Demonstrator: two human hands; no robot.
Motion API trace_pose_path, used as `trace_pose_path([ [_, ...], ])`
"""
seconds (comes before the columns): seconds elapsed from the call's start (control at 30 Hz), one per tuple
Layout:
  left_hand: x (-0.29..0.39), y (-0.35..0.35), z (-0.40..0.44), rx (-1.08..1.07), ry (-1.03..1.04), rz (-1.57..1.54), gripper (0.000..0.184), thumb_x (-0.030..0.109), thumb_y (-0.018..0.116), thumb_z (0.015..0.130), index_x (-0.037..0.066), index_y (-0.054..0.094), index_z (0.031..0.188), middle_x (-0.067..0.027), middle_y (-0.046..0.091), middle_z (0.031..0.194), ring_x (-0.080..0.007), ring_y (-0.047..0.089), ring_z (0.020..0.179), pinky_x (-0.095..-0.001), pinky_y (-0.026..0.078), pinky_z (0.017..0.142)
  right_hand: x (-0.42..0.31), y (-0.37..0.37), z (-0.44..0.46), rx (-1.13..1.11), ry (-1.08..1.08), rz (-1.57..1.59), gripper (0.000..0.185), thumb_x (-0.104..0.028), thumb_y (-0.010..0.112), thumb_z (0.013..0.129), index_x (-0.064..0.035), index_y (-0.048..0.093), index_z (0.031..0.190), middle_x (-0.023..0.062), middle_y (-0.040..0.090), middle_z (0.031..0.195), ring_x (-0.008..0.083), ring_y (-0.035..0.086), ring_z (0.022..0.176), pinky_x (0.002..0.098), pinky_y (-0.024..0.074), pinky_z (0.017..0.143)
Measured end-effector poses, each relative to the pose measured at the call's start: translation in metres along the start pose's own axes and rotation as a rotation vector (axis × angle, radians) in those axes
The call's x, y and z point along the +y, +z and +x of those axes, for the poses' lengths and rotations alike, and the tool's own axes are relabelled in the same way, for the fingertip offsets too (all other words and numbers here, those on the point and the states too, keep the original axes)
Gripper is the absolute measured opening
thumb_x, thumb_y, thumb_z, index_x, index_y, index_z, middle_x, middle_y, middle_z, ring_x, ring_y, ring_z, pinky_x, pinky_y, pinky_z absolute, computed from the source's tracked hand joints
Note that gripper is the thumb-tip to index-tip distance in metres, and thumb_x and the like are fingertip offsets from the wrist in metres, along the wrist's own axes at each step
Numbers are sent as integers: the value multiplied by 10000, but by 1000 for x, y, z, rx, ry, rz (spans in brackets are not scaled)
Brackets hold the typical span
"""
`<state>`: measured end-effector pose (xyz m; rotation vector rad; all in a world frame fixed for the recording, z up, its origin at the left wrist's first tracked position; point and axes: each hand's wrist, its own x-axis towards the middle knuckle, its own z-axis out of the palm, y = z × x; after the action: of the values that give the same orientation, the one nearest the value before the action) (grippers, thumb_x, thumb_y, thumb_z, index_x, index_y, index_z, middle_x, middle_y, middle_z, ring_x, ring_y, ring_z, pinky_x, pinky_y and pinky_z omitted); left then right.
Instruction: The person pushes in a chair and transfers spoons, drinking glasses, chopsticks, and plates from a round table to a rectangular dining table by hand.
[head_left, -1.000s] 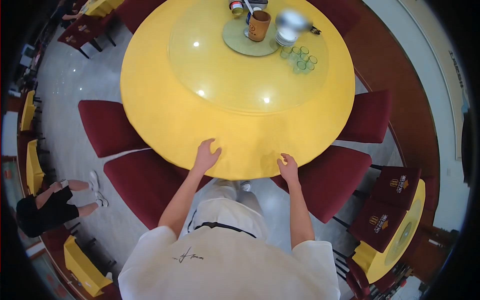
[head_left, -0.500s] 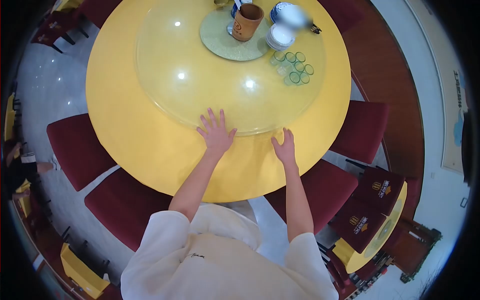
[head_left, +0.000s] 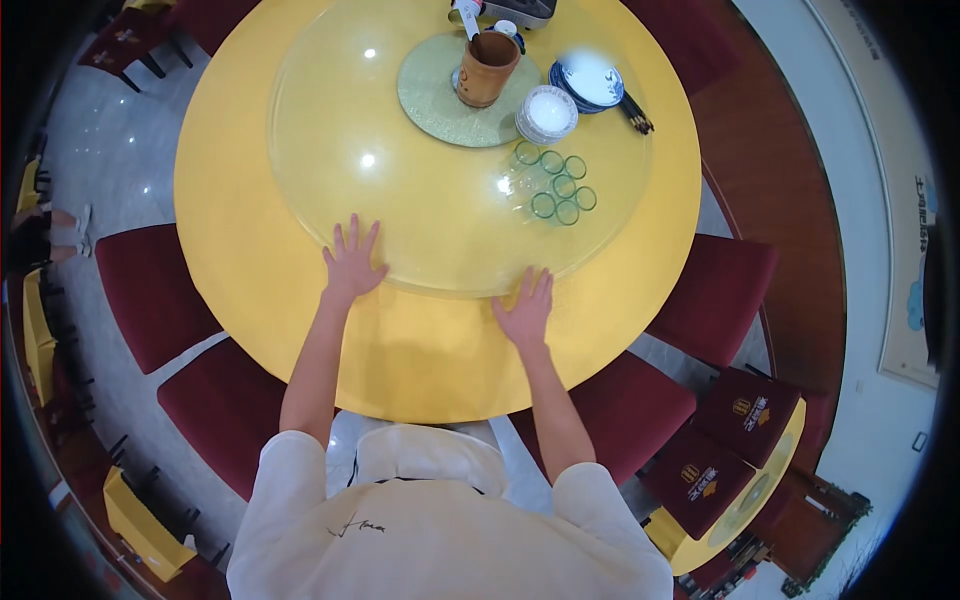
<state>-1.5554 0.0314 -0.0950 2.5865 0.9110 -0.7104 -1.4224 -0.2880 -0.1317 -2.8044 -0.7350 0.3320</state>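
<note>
My left hand (head_left: 354, 262) lies with spread fingers on the near-left rim of a clear glass turntable (head_left: 440, 240). At the near-right rim, my right hand (head_left: 526, 310) has its fingers stretched out, touching or just over the edge. Neither hand holds anything. On the turntable's right side stand several drinking glasses (head_left: 563, 187), a stack of white bowls (head_left: 547, 113), a stack of blue-patterned plates (head_left: 592, 80) and dark chopsticks (head_left: 636, 115). A brown cylindrical holder (head_left: 488, 70) sits upright on the pale green centre disc (head_left: 425, 95).
The round table has a yellow cloth (head_left: 440, 370). Maroon chairs (head_left: 155, 290) surround it, with one at right (head_left: 715, 295). A dark box-like object (head_left: 520, 10) stands at the far side. A person's leg (head_left: 65, 235) shows at far left.
The turntable has turned clockwise: glasses, bowls, plates and chopsticks have come nearer to me. My left hand has moved left; my right hand has shifted left and slightly nearer to me.
</note>
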Motion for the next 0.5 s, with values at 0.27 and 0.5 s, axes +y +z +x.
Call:
trace_pose_path([
  [0.27, 73, 20, 12, 156, 90, -293, 836, 484, 677, 805, 200, 302, 1495, -239, 176, 1563, -493, 152, 1423, -646, 252, 1088, -61, -9, -11, -190, -56, -28, 982, -439, 697, 763, -58, 207, 1523, 355, 98, 1522, 505, 150, 1406, 609, 243, 1088],
  [0.5, 130, 29, 12, 125, 83, -314, 817, 443, 664, 826, 172, 289, 1500, -266, 159, 1551, -495, 135, 1422, -668, 220, 1084, -33, -5, 2, -140, -241, 338, 798, -272, 685, 792, -78, 324, 1477, 297, 234, 1493, 457, 237, 1385, 563, 258, 1110],
])
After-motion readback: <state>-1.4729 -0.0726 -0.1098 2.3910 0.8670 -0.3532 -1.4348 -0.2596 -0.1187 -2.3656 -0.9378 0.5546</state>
